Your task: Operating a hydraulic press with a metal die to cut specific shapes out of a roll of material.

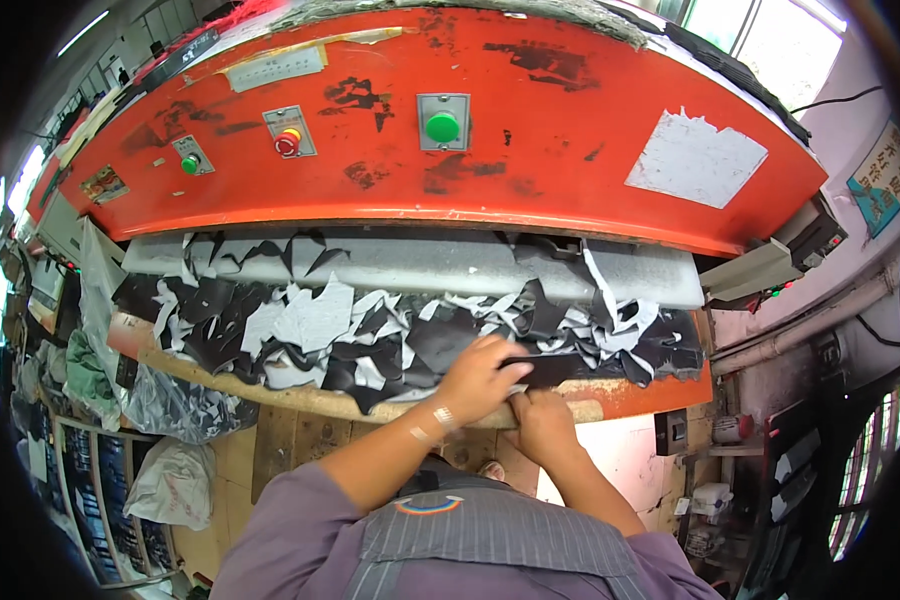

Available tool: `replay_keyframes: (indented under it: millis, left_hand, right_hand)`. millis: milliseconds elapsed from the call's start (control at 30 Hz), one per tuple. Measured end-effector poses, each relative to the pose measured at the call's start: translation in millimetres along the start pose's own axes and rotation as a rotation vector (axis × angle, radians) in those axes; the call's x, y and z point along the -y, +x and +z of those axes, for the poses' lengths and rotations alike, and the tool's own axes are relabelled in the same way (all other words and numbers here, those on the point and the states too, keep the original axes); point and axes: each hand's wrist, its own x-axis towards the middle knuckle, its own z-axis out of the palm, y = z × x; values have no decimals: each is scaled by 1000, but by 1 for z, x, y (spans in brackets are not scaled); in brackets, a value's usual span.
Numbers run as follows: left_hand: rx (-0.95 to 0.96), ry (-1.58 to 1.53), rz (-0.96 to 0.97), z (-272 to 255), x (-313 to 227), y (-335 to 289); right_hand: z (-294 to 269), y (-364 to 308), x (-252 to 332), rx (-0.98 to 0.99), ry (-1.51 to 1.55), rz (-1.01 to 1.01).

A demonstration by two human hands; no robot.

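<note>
My left hand [481, 378] is closed at the front edge of the machine bed, its thumb and fingers pinching the near end of a flat black piece of sheet material [552, 370]. Just right of it and lower, my right hand [547, 424] is curled near the same piece; what its fingers hold, if anything, is hidden. Around and beyond both hands lies a tangled heap of cut scraps [440, 338], black on one side and pale grey on the other. A large pale scrap [315, 315] rests on the left part of the heap.
Above the bed spans a red machine beam [570, 190] with a large green button [442, 127], a red knob [287, 143] and a small green button [191, 163]. Under it sits a thick white board [630, 278]. Plastic bags [195, 405] and a white sack [173, 482] are at left.
</note>
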Motion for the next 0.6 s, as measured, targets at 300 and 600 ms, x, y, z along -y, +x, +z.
replay_keyframes:
  millis: [300, 600]
  left_hand:
    - [-107, 615, -500, -61, 67, -31]
    - [-277, 717, 42, -36, 23, -16]
  right_hand:
    - [-95, 122, -67, 64, 220, 2]
    - [-75, 265, -128, 38, -14, 354]
